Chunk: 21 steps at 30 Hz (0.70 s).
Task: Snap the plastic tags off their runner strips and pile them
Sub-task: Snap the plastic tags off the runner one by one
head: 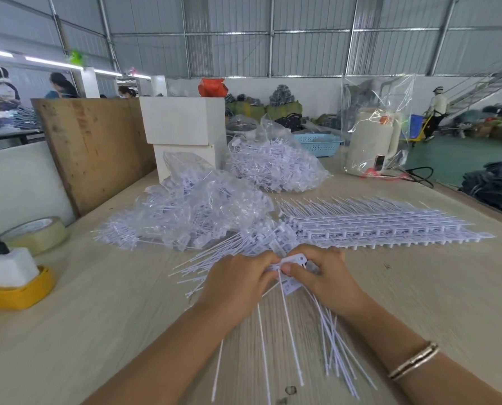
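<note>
Pinching a small white moulded plastic tag piece [295, 260] between both thumbs and forefingers, the left hand [238, 280] and right hand [321, 276] meet over the near-middle of the pale wood-grain worktable [98, 317]; both hands are closed on the plastic, fingers curled around it, thumbs touching or nearly so. Whether the flat holed plate in the right hand is a tag head or a runner end cannot be told. Judgement: the step in hand is the snap itself. To do it well, grip close on either side of the thin joint, bend sharply rather than pull, and keep the long tails pointing toward the body so freed tags drop into the same fan. Thin white plastic tag tails [325, 331] spread from under the hands toward the near edge, straight, slender, smooth and evidently flexible; a second fan of loose white tags [203, 258] lies to the left of the hands. Stacked white runner strips with tags still attached [375, 226] lie flat beyond the right hand, toward the right edge, ribbed and comb-like, rigid-looking. Two crinkled clear plastic bags of white tags [197, 206] sit mid-table, glossy film, contents tangled. At the left edge: a roll of clear packing tape [36, 233] and a white plug block on a yellow holder [13, 279]. Far side: white cardboard boxes [182, 124], a light blue perforated plastic basket [317, 143], a cream kettle-like appliance wrapped in clear film [371, 144]. Risk, as judged: thin tails could kink if twisted.
</note>
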{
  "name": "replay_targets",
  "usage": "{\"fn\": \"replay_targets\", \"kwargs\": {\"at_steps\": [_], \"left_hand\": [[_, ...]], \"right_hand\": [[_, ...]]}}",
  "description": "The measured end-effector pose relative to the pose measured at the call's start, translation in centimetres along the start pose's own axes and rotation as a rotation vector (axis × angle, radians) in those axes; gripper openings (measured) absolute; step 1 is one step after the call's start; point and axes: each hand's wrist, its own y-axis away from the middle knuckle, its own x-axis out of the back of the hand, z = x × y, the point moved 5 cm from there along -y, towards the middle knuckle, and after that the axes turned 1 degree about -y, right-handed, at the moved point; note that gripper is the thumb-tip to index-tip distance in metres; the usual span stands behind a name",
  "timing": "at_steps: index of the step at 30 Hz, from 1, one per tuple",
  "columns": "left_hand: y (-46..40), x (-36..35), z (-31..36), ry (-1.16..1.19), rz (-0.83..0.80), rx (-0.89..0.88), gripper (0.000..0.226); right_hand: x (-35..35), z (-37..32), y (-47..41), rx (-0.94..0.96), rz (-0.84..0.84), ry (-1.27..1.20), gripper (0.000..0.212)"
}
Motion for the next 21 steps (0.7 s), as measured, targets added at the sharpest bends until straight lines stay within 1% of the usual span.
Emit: {"fn": "replay_targets", "kwargs": {"at_steps": [6,9,11,14,17,18,19,21], "left_hand": [[-0.1,0.0,0.0,0.031,0.038,-0.009,0.025],[-0.1,-0.3,-0.1,0.133,0.018,0.039,0.025],[-0.1,-0.4,-0.1,0.168,0.023,0.041,0.024],[-0.1,0.1,-0.4,0.147,0.075,0.050,0.020],[-0.1,0.4,-1.0,0.155,0.091,0.079,0.022],[-0.1,0.4,-1.1,0.169,0.092,0.089,0.022],[-0.1,0.5,-1.3,0.180,0.095,0.096,0.023],[-0.1,0.6,-1.4,0.199,0.106,0.098,0.025]], "right_hand": [[0.2,-0.2,0.1,0.033,0.022,0.006,0.024],[0.2,-0.5,0.1,0.087,0.091,0.091,0.032],[0.3,-0.5,0.1,0.087,0.120,0.085,0.031],[0.7,0.3,0.1,-0.004,0.154,-0.035,0.030],[1.6,1.3,0.2,-0.153,0.218,-0.329,0.028],[1.7,1.6,0.2,-0.206,0.215,-0.379,0.026],[1.6,2.0,0.2,-0.254,0.196,-0.364,0.024],[1.4,2.7,0.2,-0.319,0.156,-0.210,0.020]]}}
